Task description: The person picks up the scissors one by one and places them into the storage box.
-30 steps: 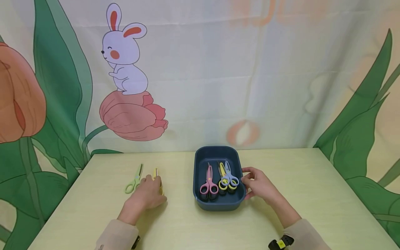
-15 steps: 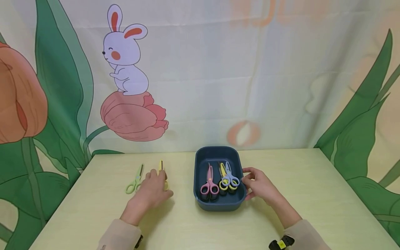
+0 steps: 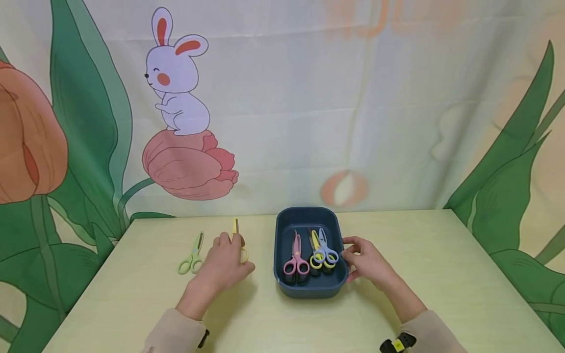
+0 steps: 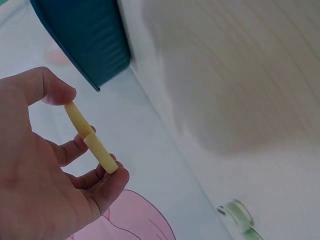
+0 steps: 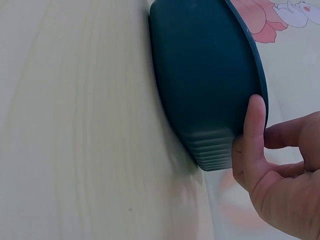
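My left hand (image 3: 222,262) pinches yellow scissors (image 4: 101,154) by the handles, between thumb and fingertips, blades pointing away. In the left wrist view they are clear of the tabletop. Left of that hand, light green scissors (image 3: 193,256) lie on the table. My right hand (image 3: 368,260) holds the right side of a dark blue bin (image 3: 309,292); in the right wrist view one finger lies along its outer wall. Inside the bin are pink scissors (image 3: 296,252) on the left, and light blue scissors (image 3: 323,242) partly over another yellow pair (image 3: 315,239) on the right.
The pale wooden table (image 3: 273,323) ends at the back against a hanging cloth (image 3: 282,122) printed with a rabbit and tulips. The bin stands near that back edge. Dark straps (image 3: 397,343) sit at the wrists.
My left hand has moved right and slightly away from me with the yellow scissors, leaving the green pair behind. The right hand and the bin have stayed in place.
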The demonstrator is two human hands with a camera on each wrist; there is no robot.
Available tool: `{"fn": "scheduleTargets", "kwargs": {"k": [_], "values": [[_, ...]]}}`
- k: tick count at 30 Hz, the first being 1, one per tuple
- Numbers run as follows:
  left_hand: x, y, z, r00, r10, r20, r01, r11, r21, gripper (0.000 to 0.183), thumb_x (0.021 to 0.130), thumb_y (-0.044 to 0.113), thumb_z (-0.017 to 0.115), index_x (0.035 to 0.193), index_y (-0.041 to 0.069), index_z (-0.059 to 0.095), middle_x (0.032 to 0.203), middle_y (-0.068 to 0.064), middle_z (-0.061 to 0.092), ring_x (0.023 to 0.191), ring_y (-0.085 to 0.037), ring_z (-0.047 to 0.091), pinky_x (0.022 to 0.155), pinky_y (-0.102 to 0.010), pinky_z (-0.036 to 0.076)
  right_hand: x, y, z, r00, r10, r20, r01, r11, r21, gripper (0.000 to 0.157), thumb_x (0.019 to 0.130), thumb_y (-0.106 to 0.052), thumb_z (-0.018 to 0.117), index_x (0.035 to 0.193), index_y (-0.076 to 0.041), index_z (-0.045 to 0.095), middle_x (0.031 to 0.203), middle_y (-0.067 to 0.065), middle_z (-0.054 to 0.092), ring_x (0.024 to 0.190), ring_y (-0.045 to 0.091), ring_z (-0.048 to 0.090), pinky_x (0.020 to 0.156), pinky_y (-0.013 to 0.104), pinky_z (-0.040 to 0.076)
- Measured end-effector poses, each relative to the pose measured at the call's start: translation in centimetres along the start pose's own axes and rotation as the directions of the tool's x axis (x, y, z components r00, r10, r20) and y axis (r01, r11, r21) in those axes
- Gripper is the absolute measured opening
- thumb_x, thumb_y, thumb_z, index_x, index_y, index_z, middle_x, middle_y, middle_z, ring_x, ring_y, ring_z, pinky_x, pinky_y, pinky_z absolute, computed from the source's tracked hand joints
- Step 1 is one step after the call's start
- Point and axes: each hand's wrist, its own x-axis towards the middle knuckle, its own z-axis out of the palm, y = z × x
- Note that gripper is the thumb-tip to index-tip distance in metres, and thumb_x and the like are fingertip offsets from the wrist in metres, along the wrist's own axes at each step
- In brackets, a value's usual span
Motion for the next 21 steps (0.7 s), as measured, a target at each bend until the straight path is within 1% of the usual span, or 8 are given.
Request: {"fn": "scheduleTargets", "kwargs": {"k": [3, 6, 10, 13, 16, 21], "values": [[0.1, 0.9, -0.1, 1.0, 0.017, -0.013, -0.017, 0.999, -0.03, 0.042, 0.081, 0.023, 0.069, 0.113, 0.0, 0.055, 0.098, -0.014, 0.044, 0.092, -0.033, 0.046, 0.078, -0.045, 0.045, 0.0, 0.1, -0.2, 1.0, 0.01, 0.013, -0.01, 1.0, 0.021, 0.045, 0.103, -0.003, 0.053, 0.144, 0.012, 0.042, 0.102, 0.02, 0.057, 0.074, 0.023, 0.063, 0.054, 0.037, 0.06], [0.1, 1.7, -0.1, 0.999, 0.037, -0.04, -0.039, 0.998, -0.051, 0.041, 0.08, 0.022, 0.069, 0.112, 0.001, 0.055, 0.098, -0.014, 0.044, 0.092, -0.033, 0.046, 0.077, -0.044, 0.046, 0.0, 0.1, -0.3, 1.0, 0.017, 0.024, -0.018, 0.999, 0.04, 0.046, 0.103, -0.004, 0.053, 0.145, 0.011, 0.041, 0.103, 0.02, 0.057, 0.076, 0.023, 0.063, 0.055, 0.037, 0.06], [0.3, 2.5, 0.0, 0.994, 0.064, -0.083, -0.068, 0.997, -0.048, 0.04, 0.08, 0.021, 0.07, 0.11, 0.001, 0.055, 0.096, -0.014, 0.044, 0.091, -0.033, 0.046, 0.076, -0.044, 0.046, 0.0, 0.1, -0.2, 0.999, 0.024, 0.028, -0.025, 0.998, 0.055, 0.046, 0.104, -0.004, 0.053, 0.146, 0.011, 0.04, 0.103, 0.02, 0.057, 0.076, 0.024, 0.063, 0.055, 0.036, 0.06], [0.4, 3.0, 0.1, 0.992, 0.074, -0.106, -0.078, 0.996, -0.034, 0.039, 0.08, 0.021, 0.07, 0.11, 0.001, 0.055, 0.095, -0.014, 0.044, 0.091, -0.033, 0.046, 0.075, -0.043, 0.046, 0.0, 0.1, -0.2, 0.999, 0.028, 0.026, -0.029, 0.998, 0.059, 0.046, 0.104, -0.003, 0.053, 0.145, 0.011, 0.04, 0.103, 0.019, 0.057, 0.076, 0.024, 0.063, 0.054, 0.036, 0.06], [0.6, 3.5, 0.1, 0.991, 0.076, -0.107, -0.079, 0.997, -0.026, 0.039, 0.081, 0.02, 0.069, 0.111, 0.0, 0.054, 0.096, -0.014, 0.043, 0.091, -0.032, 0.045, 0.075, -0.042, 0.046, 0.0, 0.0, -0.1, 0.999, 0.025, 0.023, -0.027, 0.998, 0.061, 0.046, 0.103, -0.003, 0.052, 0.145, 0.011, 0.041, 0.103, 0.02, 0.057, 0.075, 0.024, 0.063, 0.054, 0.036, 0.06], [0.9, 4.4, 0.2, 0.994, 0.076, -0.079, -0.078, 0.997, -0.025, 0.043, 0.083, 0.022, 0.067, 0.116, -0.001, 0.053, 0.099, -0.013, 0.042, 0.093, -0.03, 0.044, 0.077, -0.04, 0.045, -0.1, 0.0, -0.2, 1.0, 0.025, 0.019, -0.026, 0.998, 0.061, 0.046, 0.103, -0.003, 0.052, 0.145, 0.011, 0.041, 0.103, 0.02, 0.056, 0.075, 0.024, 0.062, 0.054, 0.036, 0.059]]}}
